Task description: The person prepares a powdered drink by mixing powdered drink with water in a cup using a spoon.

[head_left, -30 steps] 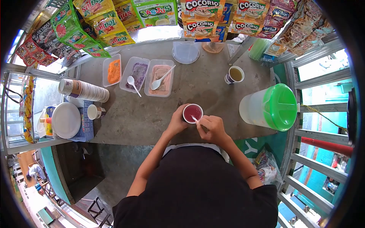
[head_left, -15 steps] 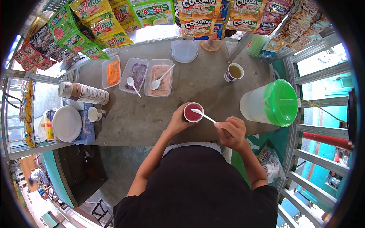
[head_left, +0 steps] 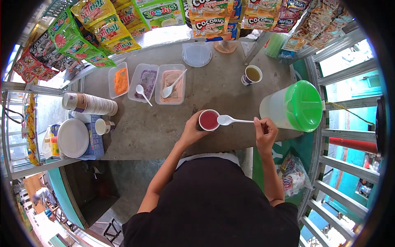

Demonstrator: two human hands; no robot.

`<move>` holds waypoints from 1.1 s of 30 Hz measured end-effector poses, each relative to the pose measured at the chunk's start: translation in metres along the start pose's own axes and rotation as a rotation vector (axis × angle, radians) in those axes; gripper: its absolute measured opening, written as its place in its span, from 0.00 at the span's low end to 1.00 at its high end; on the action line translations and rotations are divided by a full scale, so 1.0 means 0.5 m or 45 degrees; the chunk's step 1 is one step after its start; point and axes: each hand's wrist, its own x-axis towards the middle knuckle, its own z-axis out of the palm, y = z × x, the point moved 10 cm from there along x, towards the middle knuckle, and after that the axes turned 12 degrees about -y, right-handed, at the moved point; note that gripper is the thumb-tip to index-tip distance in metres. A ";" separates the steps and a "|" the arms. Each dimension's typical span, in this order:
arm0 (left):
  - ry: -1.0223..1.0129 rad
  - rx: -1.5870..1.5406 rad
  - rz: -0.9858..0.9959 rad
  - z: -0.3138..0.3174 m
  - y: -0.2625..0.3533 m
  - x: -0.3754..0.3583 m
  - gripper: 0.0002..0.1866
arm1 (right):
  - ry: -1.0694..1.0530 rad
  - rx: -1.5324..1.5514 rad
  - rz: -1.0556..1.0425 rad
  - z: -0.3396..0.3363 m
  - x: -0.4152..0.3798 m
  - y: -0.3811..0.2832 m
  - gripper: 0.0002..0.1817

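Observation:
My left hand (head_left: pixel 194 131) is wrapped round a paper cup (head_left: pixel 209 120) of red drink, over the near part of the counter. Between the thumb and fingers of my right hand (head_left: pixel 266 131) is the handle end of a white plastic spoon (head_left: pixel 234 120). The spoon lies level, its bowl right at the cup's right rim and out of the liquid. Beyond the cup stand an open tub of pinkish powder (head_left: pixel 177 98) and a tub of purple powder (head_left: pixel 153 78), each with a white spoon in it. Left of them is a tub of orange powder (head_left: pixel 121 80).
A green-lidded jug (head_left: pixel 304 106) stands right of my right hand, with a cup of brownish drink (head_left: pixel 252 75) behind it. Stacked paper cups (head_left: pixel 90 103) lie at the left, near a white round lid (head_left: pixel 73 138). Drink sachets (head_left: pixel 210 25) hang overhead.
My right hand has moved right and drawn the spoon out of the red drink, so its bowl now shows beside the rim. My left hand keeps the cup in nearly the same place.

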 end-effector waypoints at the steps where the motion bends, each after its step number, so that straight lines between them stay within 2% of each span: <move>1: 0.000 0.016 -0.005 -0.001 0.000 0.000 0.38 | -0.002 0.000 0.000 -0.004 0.000 0.000 0.16; 13: 0.003 -0.045 -0.021 -0.001 0.001 0.000 0.37 | -0.028 0.010 0.003 -0.020 0.008 -0.006 0.16; 17: 0.020 0.037 0.020 -0.004 0.004 -0.002 0.38 | 0.130 0.178 -0.001 -0.029 0.003 0.002 0.17; 19: 0.024 -0.063 -0.004 -0.004 0.002 -0.002 0.37 | 0.198 0.288 0.015 -0.029 -0.001 0.011 0.17; 21: 0.042 -0.008 0.022 -0.006 0.002 -0.002 0.37 | 0.220 0.646 0.294 -0.007 -0.014 0.063 0.15; 22: 0.055 0.045 0.046 -0.009 0.007 -0.001 0.36 | 0.218 0.646 0.290 -0.003 -0.014 0.065 0.15; 24: 0.060 0.020 0.027 -0.010 0.001 0.001 0.36 | 0.234 1.033 0.573 0.034 -0.033 0.127 0.14; 25: 0.062 -0.006 0.004 -0.010 -0.005 0.004 0.36 | 0.234 1.031 0.570 0.033 -0.033 0.138 0.14; 27: 0.070 0.019 0.043 -0.012 -0.002 0.014 0.36 | 0.142 1.337 0.785 0.073 -0.051 0.183 0.12; 33: 0.088 -0.057 0.074 -0.024 -0.005 0.074 0.36 | 0.146 1.525 0.977 0.100 -0.069 0.247 0.12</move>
